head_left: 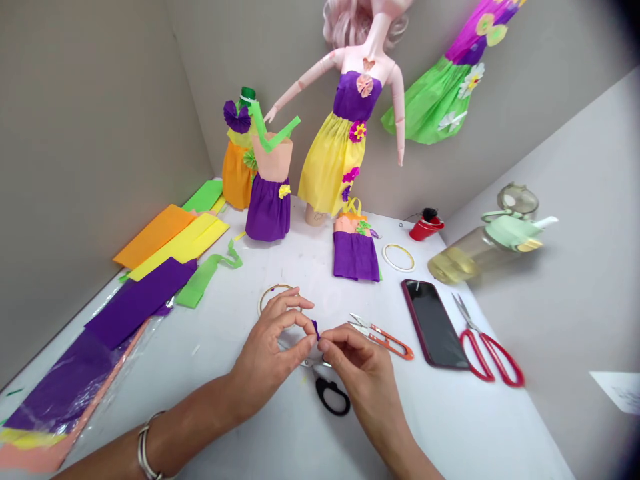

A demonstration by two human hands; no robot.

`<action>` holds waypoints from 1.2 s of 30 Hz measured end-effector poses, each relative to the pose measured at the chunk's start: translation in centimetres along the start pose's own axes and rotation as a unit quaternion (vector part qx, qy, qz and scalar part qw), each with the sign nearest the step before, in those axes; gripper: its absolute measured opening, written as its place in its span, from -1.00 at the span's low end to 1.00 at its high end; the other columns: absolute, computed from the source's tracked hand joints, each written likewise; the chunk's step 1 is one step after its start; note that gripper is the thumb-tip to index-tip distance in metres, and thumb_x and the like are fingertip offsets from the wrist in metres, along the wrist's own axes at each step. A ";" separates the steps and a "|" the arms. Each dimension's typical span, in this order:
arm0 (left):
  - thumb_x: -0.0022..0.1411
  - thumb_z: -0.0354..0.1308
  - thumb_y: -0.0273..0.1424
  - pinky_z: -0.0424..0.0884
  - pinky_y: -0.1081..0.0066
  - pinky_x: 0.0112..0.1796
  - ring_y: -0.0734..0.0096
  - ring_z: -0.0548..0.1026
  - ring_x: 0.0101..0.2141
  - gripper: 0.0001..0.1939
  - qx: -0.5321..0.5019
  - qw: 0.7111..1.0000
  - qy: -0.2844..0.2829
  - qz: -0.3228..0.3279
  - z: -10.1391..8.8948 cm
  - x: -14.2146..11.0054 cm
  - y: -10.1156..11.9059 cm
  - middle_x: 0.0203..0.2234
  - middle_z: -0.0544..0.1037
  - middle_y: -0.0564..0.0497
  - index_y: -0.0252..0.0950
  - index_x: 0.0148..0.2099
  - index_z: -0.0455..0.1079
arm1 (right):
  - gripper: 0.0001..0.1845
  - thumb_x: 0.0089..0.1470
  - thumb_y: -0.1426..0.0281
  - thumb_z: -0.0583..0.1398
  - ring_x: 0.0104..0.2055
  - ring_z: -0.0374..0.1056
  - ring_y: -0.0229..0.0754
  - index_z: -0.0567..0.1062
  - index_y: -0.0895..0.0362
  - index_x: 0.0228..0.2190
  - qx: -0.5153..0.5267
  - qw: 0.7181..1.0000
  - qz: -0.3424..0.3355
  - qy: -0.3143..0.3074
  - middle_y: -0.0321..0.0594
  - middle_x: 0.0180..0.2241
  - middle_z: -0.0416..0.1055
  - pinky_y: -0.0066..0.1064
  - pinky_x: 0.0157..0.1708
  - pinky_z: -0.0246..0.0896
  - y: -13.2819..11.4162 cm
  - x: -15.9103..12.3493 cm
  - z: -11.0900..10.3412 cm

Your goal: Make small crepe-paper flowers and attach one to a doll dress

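Note:
My left hand [267, 340] grips a thin gold-coloured hoop [274, 295], whose lower part is hidden behind my fingers. My right hand [353, 360] pinches a small scrap of purple crepe paper [315, 329] against the hoop, close to my left fingertips. Just below my hands lie black-handled scissors [333, 395], their blades hidden under my palms. Orange-handled thread snips [383, 340] lie beside my right fingers. A second hoop [399, 257], wrapped in pale paper, rests farther ahead.
Crepe-paper sheets in purple, orange and yellow lie at the left. Paper dresses stand ahead, with a doll above them. A phone [434, 325], red-handled scissors [487, 350], a red cup [425, 229] and a glass bottle [475, 250] sit on the right.

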State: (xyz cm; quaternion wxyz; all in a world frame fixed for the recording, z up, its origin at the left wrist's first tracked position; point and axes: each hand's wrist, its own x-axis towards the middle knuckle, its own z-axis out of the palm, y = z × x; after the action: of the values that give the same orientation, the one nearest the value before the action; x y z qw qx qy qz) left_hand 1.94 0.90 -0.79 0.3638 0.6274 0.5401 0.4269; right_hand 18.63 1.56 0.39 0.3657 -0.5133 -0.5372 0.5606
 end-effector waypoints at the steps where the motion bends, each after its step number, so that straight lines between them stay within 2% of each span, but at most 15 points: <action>1: 0.21 0.12 -0.41 0.07 -0.05 0.21 0.09 0.16 0.23 -0.91 -0.007 1.000 -0.005 -0.008 0.0 0.0 0.1 -0.03 0.46 -0.03 -0.19 -0.36 0.41 | -0.81 0.04 0.26 0.30 -0.40 0.24 -0.25 0.57 0.13 -0.45 0.015 1.000 0.014 -0.008 -0.28 -0.46 0.41 -0.42 -0.35 0.13 -0.1 0.0 0.0; 7: 0.19 0.14 -0.34 0.07 0.00 0.22 0.09 0.13 0.26 -0.91 -0.049 0.996 -0.043 -0.063 -0.5 0.1 0.4 0.03 0.43 -0.01 -0.18 -0.36 0.42 | -0.77 0.01 0.22 0.34 -0.43 0.20 -0.30 0.58 0.15 -0.46 0.114 0.988 0.089 -0.053 -0.33 -0.54 0.36 -0.46 -0.35 0.09 0.1 0.4 -0.3; 18: 0.17 0.16 -0.30 0.02 0.05 0.23 0.08 0.11 0.27 -0.90 -0.074 0.991 -0.061 -0.090 -0.7 0.2 0.7 0.05 0.43 -0.02 -0.18 -0.36 0.43 | -0.76 -0.03 0.24 0.37 -0.46 0.21 -0.34 0.58 0.19 -0.45 0.216 0.961 0.140 -0.101 -0.27 -0.48 0.44 -0.46 -0.35 0.10 0.2 0.7 -0.5; 22: 0.20 0.15 -0.27 0.02 0.07 0.24 0.10 0.11 0.27 -0.88 -0.075 0.991 -0.062 -0.096 -0.6 0.3 0.7 0.04 0.44 -0.01 -0.18 -0.34 0.41 | -0.75 -0.04 0.22 0.37 -0.44 0.21 -0.32 0.58 0.18 -0.46 0.187 0.971 0.129 -0.081 -0.27 -0.48 0.43 -0.45 -0.33 0.10 0.1 0.7 -0.6; 25: 0.22 0.15 -0.24 0.04 0.07 0.24 0.13 0.14 0.27 -0.87 -0.082 0.989 -0.045 -0.111 -0.5 0.3 0.7 0.05 0.45 -0.03 -0.17 -0.24 0.39 | -0.75 -0.02 0.21 0.36 -0.43 0.21 -0.30 0.58 0.16 -0.45 0.154 0.980 0.110 -0.053 -0.29 -0.51 0.41 -0.44 -0.32 0.09 0.0 0.6 -0.7; 28: 0.24 0.11 -0.24 0.11 0.05 0.21 0.11 0.18 0.25 -0.83 -0.083 0.990 -0.041 -0.110 -0.5 0.3 0.6 0.07 0.45 -0.05 -0.15 -0.14 0.38 | -0.75 0.00 0.21 0.34 -0.42 0.20 -0.28 0.57 0.15 -0.45 0.148 0.982 0.101 -0.052 -0.31 -0.51 0.40 -0.43 -0.32 0.09 0.0 0.5 -0.8; 32: 0.23 0.11 -0.27 0.17 0.01 0.19 0.07 0.24 0.22 -0.88 -0.081 0.990 -0.065 -0.093 -0.6 0.3 0.5 0.05 0.47 -0.06 -0.18 -0.23 0.39 | -0.77 0.02 0.21 0.33 -0.40 0.21 -0.28 0.56 0.14 -0.44 0.137 0.985 0.094 -0.055 -0.32 -0.50 0.38 -0.43 -0.30 0.11 -0.1 0.4 -0.7; 36: 0.21 0.15 -0.31 0.18 0.00 0.19 0.08 0.26 0.22 -0.92 -0.081 0.992 -0.066 -0.076 -0.5 0.2 0.4 0.02 0.49 -0.07 -0.19 -0.28 0.39 | -0.77 0.03 0.22 0.33 -0.40 0.22 -0.28 0.55 0.14 -0.45 0.116 0.988 0.077 -0.060 -0.33 -0.51 0.36 -0.45 -0.32 0.14 -0.4 0.3 -0.6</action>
State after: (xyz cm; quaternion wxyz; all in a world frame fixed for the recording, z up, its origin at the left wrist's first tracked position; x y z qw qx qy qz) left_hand 1.59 1.08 -0.19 0.4800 0.5794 0.5246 0.3983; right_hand 19.09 2.06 0.83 0.3456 -0.4724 -0.4489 0.6752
